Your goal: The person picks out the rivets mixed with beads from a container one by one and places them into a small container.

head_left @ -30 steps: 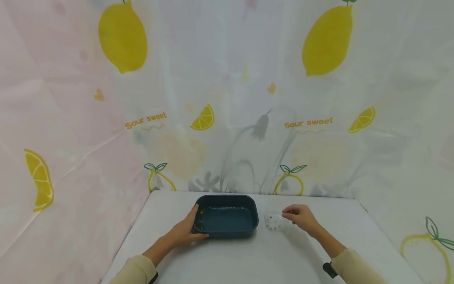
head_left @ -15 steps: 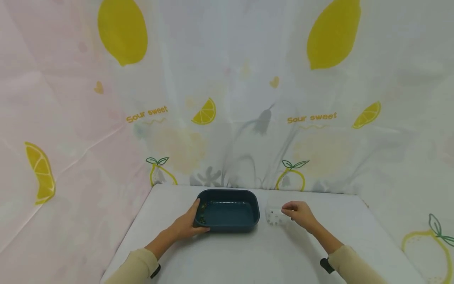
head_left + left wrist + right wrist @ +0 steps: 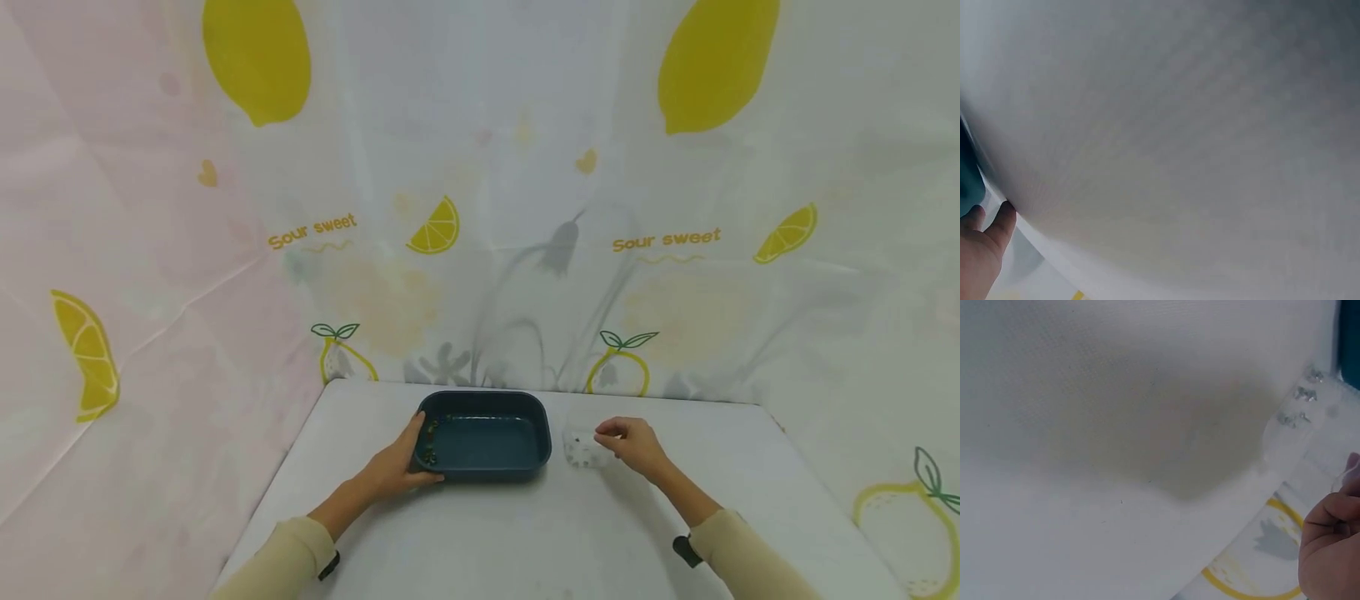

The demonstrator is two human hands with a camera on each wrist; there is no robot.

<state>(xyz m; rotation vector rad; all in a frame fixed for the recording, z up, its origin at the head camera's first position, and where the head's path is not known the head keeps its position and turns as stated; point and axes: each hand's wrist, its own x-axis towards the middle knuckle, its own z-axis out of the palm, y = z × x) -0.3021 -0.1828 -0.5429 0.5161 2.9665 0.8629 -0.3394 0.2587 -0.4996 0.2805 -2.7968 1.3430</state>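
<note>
My left hand (image 3: 393, 467) holds the left end of a dark teal rectangular dish (image 3: 487, 476), thumb along the front wall and fingers by the left side. Small green and brown bits (image 3: 430, 455) lie along the dish's inner left side. To the right of the dish is a clear, thin plastic piece (image 3: 1291, 439) bearing several small silvery-grey clusters (image 3: 1305, 394). With thumb and forefinger, my right hand (image 3: 633, 446) pinches its right edge. In the left wrist view, only part of the left hand (image 3: 985, 250) shows, beside a sliver of the dish (image 3: 969, 181).
Both things are on a white-covered table (image 3: 495, 542). Behind it and along its sides hangs a pale lemon-print cloth (image 3: 495, 167), close past the far edge. Dark bands (image 3: 686, 550) sit at both wrists, by the beige sleeves.
The head view has tipped, so the table and both hands appear slightly higher in it. Both hands keep their places at the dish and the clear plastic piece.
</note>
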